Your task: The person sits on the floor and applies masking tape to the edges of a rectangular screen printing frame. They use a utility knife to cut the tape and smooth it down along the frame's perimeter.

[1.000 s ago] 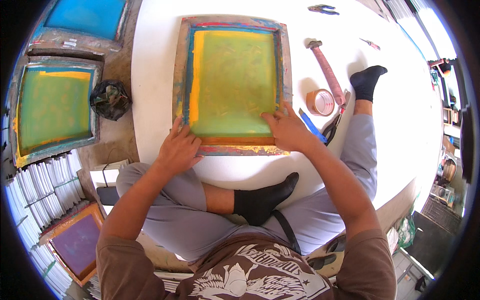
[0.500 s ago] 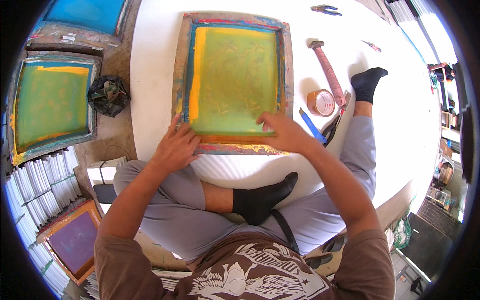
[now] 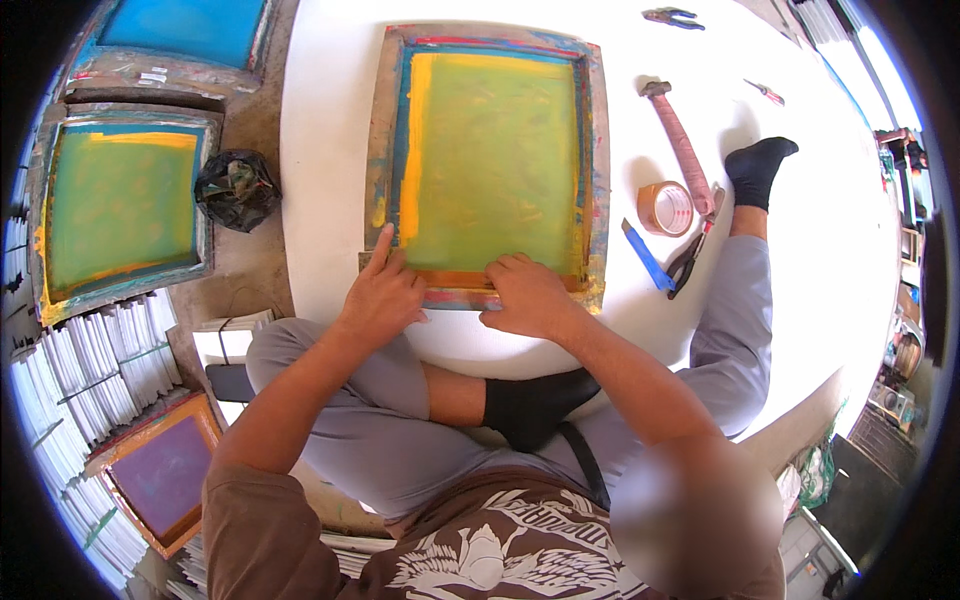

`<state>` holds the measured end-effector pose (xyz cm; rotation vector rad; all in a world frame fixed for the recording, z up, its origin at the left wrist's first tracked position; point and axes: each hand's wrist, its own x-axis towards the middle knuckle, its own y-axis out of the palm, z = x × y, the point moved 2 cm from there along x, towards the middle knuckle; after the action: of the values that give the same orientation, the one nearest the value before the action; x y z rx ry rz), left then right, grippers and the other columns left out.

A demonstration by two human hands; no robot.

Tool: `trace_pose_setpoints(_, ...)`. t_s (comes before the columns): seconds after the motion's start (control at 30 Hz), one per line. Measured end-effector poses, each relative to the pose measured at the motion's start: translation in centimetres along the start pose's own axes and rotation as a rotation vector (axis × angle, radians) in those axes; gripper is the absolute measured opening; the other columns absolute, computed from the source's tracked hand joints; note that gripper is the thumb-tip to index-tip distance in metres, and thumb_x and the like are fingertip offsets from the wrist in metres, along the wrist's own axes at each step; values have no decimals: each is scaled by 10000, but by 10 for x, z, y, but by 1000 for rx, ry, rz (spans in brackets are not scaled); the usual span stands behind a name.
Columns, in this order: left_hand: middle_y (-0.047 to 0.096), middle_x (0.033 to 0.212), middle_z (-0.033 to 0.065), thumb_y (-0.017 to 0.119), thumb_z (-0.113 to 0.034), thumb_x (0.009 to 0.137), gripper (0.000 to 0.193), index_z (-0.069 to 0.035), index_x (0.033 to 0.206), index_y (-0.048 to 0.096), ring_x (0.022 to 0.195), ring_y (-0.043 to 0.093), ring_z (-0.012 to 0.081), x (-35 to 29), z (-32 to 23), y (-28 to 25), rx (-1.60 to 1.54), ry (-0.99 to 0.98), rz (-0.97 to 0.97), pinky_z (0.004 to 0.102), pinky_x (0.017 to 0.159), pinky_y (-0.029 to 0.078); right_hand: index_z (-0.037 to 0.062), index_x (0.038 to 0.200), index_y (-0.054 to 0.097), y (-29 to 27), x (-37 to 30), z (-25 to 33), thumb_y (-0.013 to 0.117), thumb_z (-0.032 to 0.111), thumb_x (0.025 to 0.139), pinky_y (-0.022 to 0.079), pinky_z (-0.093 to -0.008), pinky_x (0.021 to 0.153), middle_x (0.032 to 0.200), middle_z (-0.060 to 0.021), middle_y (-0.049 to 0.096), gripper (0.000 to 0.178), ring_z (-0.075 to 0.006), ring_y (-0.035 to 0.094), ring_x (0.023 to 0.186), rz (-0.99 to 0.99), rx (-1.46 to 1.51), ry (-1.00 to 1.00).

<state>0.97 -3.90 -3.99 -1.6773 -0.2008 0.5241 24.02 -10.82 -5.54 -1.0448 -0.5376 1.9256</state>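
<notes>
A wooden screen-printing frame [image 3: 492, 38] lies on the white surface before me, its mesh [image 3: 495, 165] greenish yellow with yellow and blue margins and its bars paint-stained. My left hand [image 3: 383, 295] grips the near left corner, index finger stretched along the left bar, thumb at the near edge. On the near bar, right of it, my right hand [image 3: 528, 296] has its fingers bent over the wood and its thumb at the front edge. Whatever lies beneath the frame is hidden.
Right of the frame lie a hammer [image 3: 680, 140] with a wrapped handle, brown tape [image 3: 664, 208], a blue cutter [image 3: 648, 255] and dark-handled pliers [image 3: 690, 262]. More pliers [image 3: 673, 18] lie farther off. Leftward are another screen [image 3: 125, 205], a crumpled black bag [image 3: 237, 190] and paper stacks [image 3: 90, 370].
My right hand has moved left along the near bar and settled its fingers over it. The whole view has shifted slightly. My left hand keeps its place at the corner.
</notes>
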Motion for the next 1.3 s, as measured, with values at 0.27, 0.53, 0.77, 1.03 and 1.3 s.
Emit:
trace_pose_setpoints(0.27,751,949,117,818,-366,881,391,-28,1071,772,988,696,258,-45,58,-23,-576,-730,-370,412,941,517,-3,1082,685,16,28,39,751,313,764,534,-487,950,1092,-176,657,453,-365,620,1140,-34,-3,-74)
trace_pose_setpoints(0.53,749,848,172,674,-315,1022,359,32,1072,751,754,718,241,-42,62,3,-897,-903,-264,358,719,554,-11,1156,662,33,58,82,769,304,740,494,-479,1008,1165,-180,644,533,-359,590,1215,-65,25,-48)
trace_pose_setpoints(0.77,751,863,202,652,-363,1033,414,39,1063,746,770,733,310,-30,69,10,-865,-822,-244,385,736,563,-2,1186,658,45,74,91,794,293,710,486,-477,1023,1194,-184,643,576,-364,584,1224,-162,134,-37)
trace_pose_setpoints(1.03,746,865,213,642,-363,1039,420,46,1049,737,783,735,317,-27,72,11,-916,-854,-238,387,738,559,18,1293,626,38,58,85,799,341,742,469,-497,1034,1227,-174,626,662,-359,571,1236,-88,115,-61)
trace_pose_setpoints(1.3,733,813,178,701,-363,1002,404,35,1070,705,724,714,243,-26,71,10,-946,-860,-196,381,677,550,36,1208,666,39,52,88,813,326,752,465,-473,1010,1147,-138,619,560,-344,575,1174,-227,168,-59)
